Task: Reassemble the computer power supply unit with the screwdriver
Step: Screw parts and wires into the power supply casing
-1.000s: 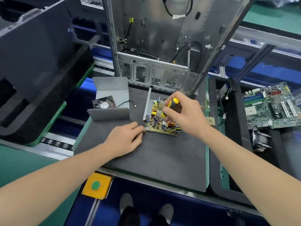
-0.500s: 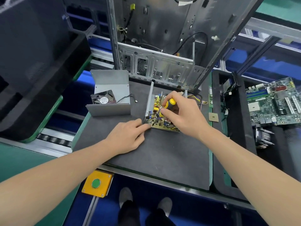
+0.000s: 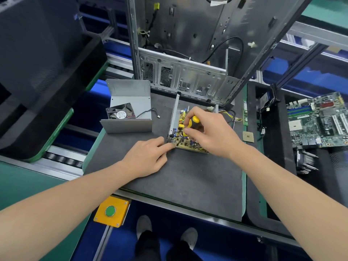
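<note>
One opened power supply [image 3: 188, 145] is sitting near the middle of the grey mat [image 3: 178, 185], with two hands working at it.

The right hand [image 3: 212, 132] is wrapping fingers and thumb round the one yellow-and-black screwdriver [image 3: 193, 121], holding it upright over the circuit board, its tip hidden. The left hand [image 3: 146, 157] is lying on the mat, holding nothing, its fairly straight fingertips pressing the unit's near-left corner. Just left, one bent metal cover [image 3: 131, 95] is standing with one fan [image 3: 121, 114] inside. One stripped computer case [image 3: 188, 44] is rising behind. Off right, one loose chip [image 3: 248, 136] and, farther out, one motherboard [image 3: 318, 123] are lying.
</note>
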`<state>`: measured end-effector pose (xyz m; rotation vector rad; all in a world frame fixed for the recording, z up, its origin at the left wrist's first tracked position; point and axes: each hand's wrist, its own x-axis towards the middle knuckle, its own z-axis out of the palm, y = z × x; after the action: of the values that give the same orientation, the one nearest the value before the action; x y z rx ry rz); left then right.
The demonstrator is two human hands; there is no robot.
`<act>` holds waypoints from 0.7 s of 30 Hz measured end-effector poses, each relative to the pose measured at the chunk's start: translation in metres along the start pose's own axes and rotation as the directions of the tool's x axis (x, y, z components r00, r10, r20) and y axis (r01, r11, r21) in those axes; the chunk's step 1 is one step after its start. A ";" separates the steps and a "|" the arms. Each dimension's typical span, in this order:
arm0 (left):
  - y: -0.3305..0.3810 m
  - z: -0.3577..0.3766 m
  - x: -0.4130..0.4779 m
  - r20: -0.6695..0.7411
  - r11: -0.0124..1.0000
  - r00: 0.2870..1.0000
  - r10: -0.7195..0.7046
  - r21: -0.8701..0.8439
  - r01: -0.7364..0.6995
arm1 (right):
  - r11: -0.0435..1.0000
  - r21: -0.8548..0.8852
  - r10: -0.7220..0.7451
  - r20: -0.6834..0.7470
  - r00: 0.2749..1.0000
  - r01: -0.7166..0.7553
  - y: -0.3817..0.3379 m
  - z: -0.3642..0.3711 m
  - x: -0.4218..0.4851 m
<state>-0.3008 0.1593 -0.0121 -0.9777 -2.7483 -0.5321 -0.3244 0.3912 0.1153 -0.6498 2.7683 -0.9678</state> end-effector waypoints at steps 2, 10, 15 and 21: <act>0.000 0.000 0.000 -0.004 1.000 1.000 -0.001 0.000 0.001 | 1.000 -0.005 -0.009 0.012 1.000 0.009 -0.001 0.000 0.000; -0.001 0.000 0.000 0.008 1.000 1.000 0.003 0.013 -0.003 | 0.969 -0.229 -0.094 -0.014 0.995 0.089 -0.010 -0.002 0.011; 0.000 -0.002 0.000 0.028 1.000 1.000 0.001 0.020 -0.001 | 0.935 -0.290 -0.170 0.136 0.976 0.203 -0.017 -0.014 0.017; 0.002 -0.003 0.001 0.010 1.000 1.000 0.016 0.024 -0.016 | 0.883 -0.356 -0.188 0.324 0.927 0.304 -0.024 -0.026 0.026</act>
<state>-0.3004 0.1601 -0.0081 -0.9986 -2.7469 -0.4924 -0.3463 0.3771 0.1512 -1.1298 2.6766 -0.2907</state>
